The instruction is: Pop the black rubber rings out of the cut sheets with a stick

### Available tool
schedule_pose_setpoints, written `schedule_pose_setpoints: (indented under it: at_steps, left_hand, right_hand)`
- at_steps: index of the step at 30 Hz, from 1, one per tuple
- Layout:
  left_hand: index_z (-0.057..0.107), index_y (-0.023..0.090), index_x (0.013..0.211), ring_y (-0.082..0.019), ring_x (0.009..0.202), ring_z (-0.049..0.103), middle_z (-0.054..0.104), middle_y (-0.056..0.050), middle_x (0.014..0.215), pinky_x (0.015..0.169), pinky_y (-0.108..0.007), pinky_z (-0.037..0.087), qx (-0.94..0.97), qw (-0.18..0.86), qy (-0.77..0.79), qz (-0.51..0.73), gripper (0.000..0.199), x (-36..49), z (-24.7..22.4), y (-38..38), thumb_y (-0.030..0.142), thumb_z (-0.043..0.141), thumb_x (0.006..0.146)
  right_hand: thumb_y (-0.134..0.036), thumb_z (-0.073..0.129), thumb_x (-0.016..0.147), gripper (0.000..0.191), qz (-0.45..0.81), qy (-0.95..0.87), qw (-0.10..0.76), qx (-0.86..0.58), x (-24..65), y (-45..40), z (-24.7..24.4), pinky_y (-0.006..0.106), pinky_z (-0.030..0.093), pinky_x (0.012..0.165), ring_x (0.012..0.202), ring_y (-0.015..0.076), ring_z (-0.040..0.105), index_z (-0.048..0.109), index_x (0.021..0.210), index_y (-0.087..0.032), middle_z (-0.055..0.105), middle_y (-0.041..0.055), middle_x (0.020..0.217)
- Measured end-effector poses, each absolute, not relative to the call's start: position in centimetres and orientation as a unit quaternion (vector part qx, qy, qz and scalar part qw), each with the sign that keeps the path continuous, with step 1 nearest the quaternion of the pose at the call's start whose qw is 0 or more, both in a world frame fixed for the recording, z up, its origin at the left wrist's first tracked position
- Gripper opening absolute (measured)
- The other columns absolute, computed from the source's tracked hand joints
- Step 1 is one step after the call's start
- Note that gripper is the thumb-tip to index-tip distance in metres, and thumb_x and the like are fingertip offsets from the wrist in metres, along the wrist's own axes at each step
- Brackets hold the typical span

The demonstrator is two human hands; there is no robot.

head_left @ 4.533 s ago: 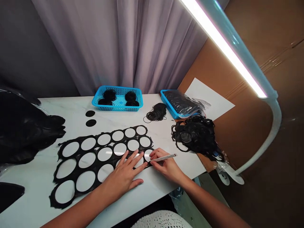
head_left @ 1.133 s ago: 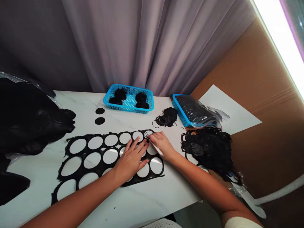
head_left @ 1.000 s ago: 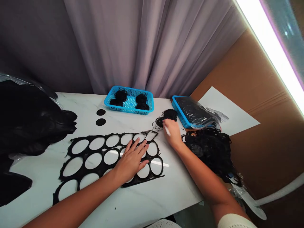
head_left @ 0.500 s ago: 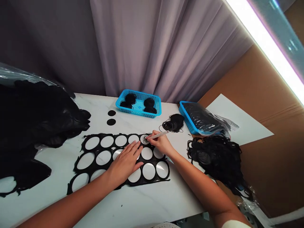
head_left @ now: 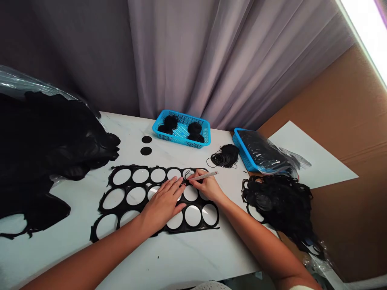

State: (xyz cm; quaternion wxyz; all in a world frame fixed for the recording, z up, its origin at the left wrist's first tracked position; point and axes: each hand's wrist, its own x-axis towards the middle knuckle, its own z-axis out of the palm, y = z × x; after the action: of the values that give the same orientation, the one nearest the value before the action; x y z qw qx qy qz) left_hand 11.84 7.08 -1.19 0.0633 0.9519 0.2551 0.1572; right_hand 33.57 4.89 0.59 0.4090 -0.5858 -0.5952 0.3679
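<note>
While left hand (head_left: 163, 205) spreads on cutout sheet (head_left: 130, 186), right hand (head_left: 207, 189) pinches pen (head_left: 205, 175) at hole (head_left: 190, 174).

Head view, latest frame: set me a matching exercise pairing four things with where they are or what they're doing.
Things:
1. left hand
2. right hand
3. two black discs
4. clear plastic bag of black rings

Places or states:
A. in the right blue plastic basket
B. gripping a white stick
C. lying on the marble tabletop
D. resting on the black cut-out sheet

Pairs: 1-D, 2-B, 3-C, 4-A
</note>
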Motion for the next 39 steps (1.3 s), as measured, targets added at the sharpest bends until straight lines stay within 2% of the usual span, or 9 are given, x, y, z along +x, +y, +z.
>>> schedule_pose_setpoints:
  at_steps: [10, 14, 18, 24, 28, 31, 35, 37, 39]
  left_hand:
    - [0.050, 0.018, 0.139, -0.029, 0.141, 0.039, 0.048, -0.011, 0.148, 0.113, -0.045, 0.036, 0.951, 0.069, 0.251, 0.169, 0.047, 11.8, -1.6, 7.2, 0.041, 0.053, 0.098]
    - [0.049, 0.018, 0.139, -0.028, 0.141, 0.039, 0.046, -0.012, 0.150, 0.114, -0.046, 0.035, 0.950, 0.078, 0.246, 0.178, 0.046, 11.6, -1.5, 7.2, 0.040, 0.052, 0.099]
    - [0.047, 0.020, 0.141, -0.027, 0.141, 0.039, 0.045, -0.010, 0.151, 0.114, -0.045, 0.034, 0.950, 0.084, 0.249, 0.169, 0.047, 11.3, -1.3, 7.3, 0.039, 0.053, 0.099]
    - [0.051, 0.022, 0.138, -0.030, 0.142, 0.036, 0.044, -0.010, 0.151, 0.113, -0.048, 0.034, 0.940, 0.186, 0.256, 0.131, 0.046, 11.2, 0.4, 8.1, 0.041, 0.056, 0.096]
    - [0.047, 0.023, 0.140, -0.031, 0.144, 0.029, 0.033, -0.011, 0.157, 0.116, -0.051, 0.025, 0.846, 0.405, 0.298, 0.175, 0.054, 12.2, 2.9, 8.5, 0.041, 0.061, 0.091]
    - [0.037, 0.026, 0.146, -0.031, 0.144, 0.029, 0.034, -0.012, 0.155, 0.116, -0.049, 0.023, 0.770, 0.530, 0.290, 0.207, 0.069, 13.6, 4.3, 9.1, 0.040, 0.068, 0.086]
    - [0.038, 0.024, 0.144, -0.025, 0.114, 0.060, 0.064, -0.008, 0.116, 0.099, -0.040, 0.044, 0.732, 0.613, 0.230, 0.187, 0.075, 14.6, 4.7, 10.3, 0.035, 0.075, 0.080]
    - [0.046, 0.021, 0.137, -0.021, 0.091, 0.066, 0.062, 0.000, 0.087, 0.087, -0.036, 0.049, 0.713, 0.646, 0.205, 0.181, 0.064, 14.5, 4.8, 10.8, 0.033, 0.074, 0.081]
    - [0.046, 0.019, 0.137, -0.018, 0.084, 0.065, 0.055, 0.003, 0.077, 0.083, -0.034, 0.049, 0.697, 0.663, 0.194, 0.190, 0.057, 14.0, 5.1, 11.1, 0.034, 0.068, 0.086]
  right_hand:
    - [-0.019, 0.051, 0.091, 0.008, 0.144, -0.746, 0.270, -0.591, 32.9, 4.1, 0.0, 0.037, 0.039, 0.086, 0.092, 0.0241, 0.058, 0.057, 0.086, -0.022, 0.070, 0.0087, 0.099]
    - [-0.019, 0.055, 0.080, 0.010, 0.109, -0.616, 0.337, -0.704, 37.1, 6.7, 1.5, 0.036, 0.038, 0.081, 0.084, 0.0250, 0.056, 0.051, 0.071, -0.022, 0.065, 0.0082, 0.079]
    - [-0.021, 0.048, 0.082, 0.013, 0.095, -0.528, 0.403, -0.741, 41.6, 8.3, 3.5, 0.036, 0.039, 0.076, 0.085, 0.0249, 0.057, 0.044, 0.070, -0.022, 0.065, 0.0110, 0.084]
    - [-0.034, 0.065, 0.078, 0.027, 0.323, -0.484, 0.455, -0.674, 39.9, 6.4, 4.2, 0.027, 0.048, 0.058, 0.078, 0.0208, 0.069, 0.043, 0.068, -0.022, 0.069, 0.0066, 0.080]
    - [-0.032, 0.084, 0.065, 0.041, 0.608, -0.315, 0.507, -0.522, 37.0, 4.7, 4.7, 0.018, 0.045, 0.047, 0.082, 0.0203, 0.071, 0.045, 0.068, -0.020, 0.067, 0.0044, 0.077]
    - [-0.029, 0.088, 0.064, 0.041, 0.671, -0.294, 0.491, -0.471, 35.1, 3.5, 5.3, 0.014, 0.044, 0.044, 0.075, 0.0159, 0.069, 0.048, 0.068, -0.018, 0.065, 0.0024, 0.073]
    - [-0.023, 0.088, 0.065, 0.039, 0.694, -0.304, 0.480, -0.443, 33.5, 2.3, 6.0, 0.016, 0.046, 0.046, 0.064, 0.0095, 0.062, 0.049, 0.070, -0.018, 0.068, 0.0022, 0.083]
    - [-0.020, 0.086, 0.067, 0.037, 0.703, -0.296, 0.483, -0.429, 33.4, 1.8, 6.2, 0.016, 0.046, 0.049, 0.069, 0.0106, 0.063, 0.049, 0.071, -0.018, 0.068, 0.0037, 0.086]
    - [-0.018, 0.085, 0.070, 0.035, 0.727, -0.279, 0.479, -0.404, 33.6, 1.2, 6.2, 0.016, 0.045, 0.053, 0.075, 0.0116, 0.063, 0.050, 0.072, -0.017, 0.069, 0.0067, 0.090]
